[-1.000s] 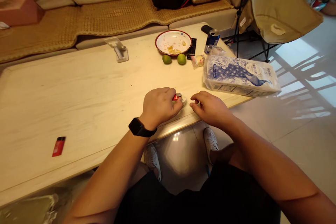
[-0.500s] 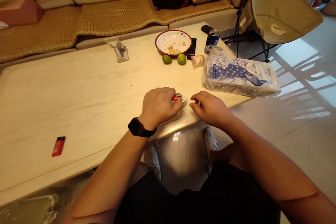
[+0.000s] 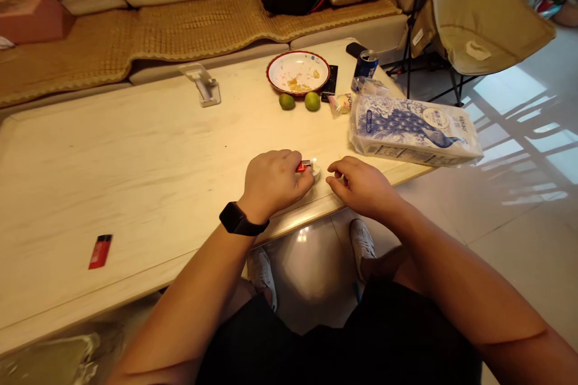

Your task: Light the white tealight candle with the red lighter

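Note:
My left hand (image 3: 273, 183), with a black watch on its wrist, is closed around a red lighter (image 3: 301, 166). The lighter's metal top sticks out past the thumb and forefinger, and a small bright spot shows beside it. Against that end sits a small, pale, round thing (image 3: 316, 173) on the table, partly hidden by my left thumb; it looks like a little candle, but I cannot be sure. To its right, my right hand (image 3: 359, 183) hovers close by, fingers loosely curled, thumb and forefinger slightly apart, nothing visible between them.
On the pale table (image 3: 135, 168) are a flat red-and-black object (image 3: 100, 251), a plate with food scraps (image 3: 298, 63), two green fruits (image 3: 312, 101), a wrapped snack (image 3: 342, 103), a blue can (image 3: 366, 64) and a large tissue pack (image 3: 413, 129). A sofa (image 3: 189, 24) stands behind.
A small bright spot now shows at the lighter's metal end. Both hands have stayed almost exactly where they were.

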Demonstrator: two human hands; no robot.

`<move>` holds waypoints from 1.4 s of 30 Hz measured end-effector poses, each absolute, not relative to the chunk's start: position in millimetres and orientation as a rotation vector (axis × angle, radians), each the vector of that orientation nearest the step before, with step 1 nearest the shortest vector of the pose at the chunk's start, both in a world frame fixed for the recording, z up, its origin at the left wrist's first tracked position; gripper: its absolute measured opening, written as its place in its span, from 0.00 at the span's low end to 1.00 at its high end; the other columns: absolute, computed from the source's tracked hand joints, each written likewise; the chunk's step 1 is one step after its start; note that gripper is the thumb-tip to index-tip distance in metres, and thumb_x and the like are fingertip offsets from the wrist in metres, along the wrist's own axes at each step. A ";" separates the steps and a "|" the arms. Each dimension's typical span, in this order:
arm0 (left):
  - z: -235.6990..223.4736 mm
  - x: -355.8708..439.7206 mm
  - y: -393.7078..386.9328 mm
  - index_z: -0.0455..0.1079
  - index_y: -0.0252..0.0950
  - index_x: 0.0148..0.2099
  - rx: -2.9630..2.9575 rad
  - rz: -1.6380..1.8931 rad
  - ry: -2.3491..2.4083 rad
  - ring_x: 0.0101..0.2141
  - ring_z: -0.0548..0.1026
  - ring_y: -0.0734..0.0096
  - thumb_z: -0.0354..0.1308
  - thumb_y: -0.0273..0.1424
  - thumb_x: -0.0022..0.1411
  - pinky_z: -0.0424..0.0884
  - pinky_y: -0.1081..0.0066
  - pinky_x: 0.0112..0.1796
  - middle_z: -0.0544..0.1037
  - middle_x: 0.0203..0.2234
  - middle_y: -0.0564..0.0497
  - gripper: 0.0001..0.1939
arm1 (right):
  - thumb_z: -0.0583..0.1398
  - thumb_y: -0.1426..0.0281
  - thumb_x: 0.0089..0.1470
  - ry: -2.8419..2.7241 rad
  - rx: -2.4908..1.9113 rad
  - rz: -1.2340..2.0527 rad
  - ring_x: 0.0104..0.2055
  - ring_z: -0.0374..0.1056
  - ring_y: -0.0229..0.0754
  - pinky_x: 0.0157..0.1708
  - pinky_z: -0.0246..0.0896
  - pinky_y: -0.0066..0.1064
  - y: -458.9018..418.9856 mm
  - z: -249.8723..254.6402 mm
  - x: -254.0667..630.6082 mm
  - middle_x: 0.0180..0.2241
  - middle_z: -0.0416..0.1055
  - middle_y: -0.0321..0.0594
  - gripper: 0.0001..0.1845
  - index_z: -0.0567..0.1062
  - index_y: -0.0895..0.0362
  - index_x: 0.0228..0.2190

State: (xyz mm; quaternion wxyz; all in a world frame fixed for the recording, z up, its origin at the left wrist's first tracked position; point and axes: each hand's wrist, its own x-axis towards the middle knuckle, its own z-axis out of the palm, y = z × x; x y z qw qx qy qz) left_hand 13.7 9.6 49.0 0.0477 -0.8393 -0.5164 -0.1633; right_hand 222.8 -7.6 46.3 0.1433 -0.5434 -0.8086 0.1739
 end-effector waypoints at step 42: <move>29.6 -43.6 -3.3 0.64 0.38 0.37 -2.500 -1.000 -1.962 0.29 0.69 0.66 0.45 0.40 0.70 0.63 0.67 0.33 0.72 0.27 0.51 0.13 | 0.55 0.63 0.64 -2.461 -1.720 0.485 0.45 0.71 0.45 0.44 0.59 0.32 -0.5 36.1 226.2 0.45 0.74 0.45 0.17 0.75 0.56 0.48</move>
